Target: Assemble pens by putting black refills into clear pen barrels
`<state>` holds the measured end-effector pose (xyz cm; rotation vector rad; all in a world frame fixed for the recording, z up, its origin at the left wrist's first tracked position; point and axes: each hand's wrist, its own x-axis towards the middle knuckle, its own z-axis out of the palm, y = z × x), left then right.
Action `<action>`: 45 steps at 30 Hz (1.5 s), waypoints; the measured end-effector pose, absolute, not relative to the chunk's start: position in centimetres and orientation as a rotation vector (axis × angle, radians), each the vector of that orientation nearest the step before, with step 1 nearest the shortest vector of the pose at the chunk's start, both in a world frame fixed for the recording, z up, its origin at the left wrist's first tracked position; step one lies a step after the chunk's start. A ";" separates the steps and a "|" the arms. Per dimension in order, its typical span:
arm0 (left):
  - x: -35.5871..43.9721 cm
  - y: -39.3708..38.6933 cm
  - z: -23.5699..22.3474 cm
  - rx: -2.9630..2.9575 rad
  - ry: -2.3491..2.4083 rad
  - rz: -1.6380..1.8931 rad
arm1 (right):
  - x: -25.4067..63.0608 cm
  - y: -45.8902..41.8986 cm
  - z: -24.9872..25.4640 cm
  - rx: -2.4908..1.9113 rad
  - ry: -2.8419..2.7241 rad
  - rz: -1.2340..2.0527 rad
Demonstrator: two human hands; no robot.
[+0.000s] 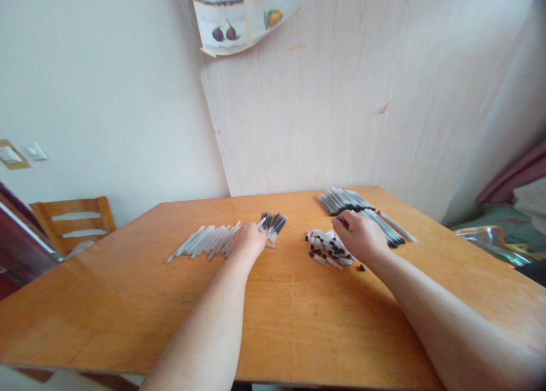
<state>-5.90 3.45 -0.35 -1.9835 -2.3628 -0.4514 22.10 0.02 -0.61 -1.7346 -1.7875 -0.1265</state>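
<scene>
My left hand (249, 240) is closed, and the whitish end of a pen barrel (261, 223) sticks out past its fingers. Beside it on the left lies a row of clear pen barrels (205, 240). Just beyond the fingers are dark-filled ink refills (275, 223). My right hand (362, 233) is over the right edge of a loose pile of clear pen caps (326, 244) mixed with small black plugs. Its fingers are curled together, and what they hold, if anything, is hidden.
Behind my right hand lies a stack of pens with black ends (343, 200), with more pens (386, 229) along its right. A single black plug (361, 267) sits nearer me on the wooden table (294, 323). A wooden chair (72, 223) stands at left; a wall rises behind.
</scene>
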 end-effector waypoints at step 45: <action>0.0 -0.3 -0.1 -2.823 -2.106 -0.891 | 20.9 -0.9 1.1 -0.746 -0.924 0.971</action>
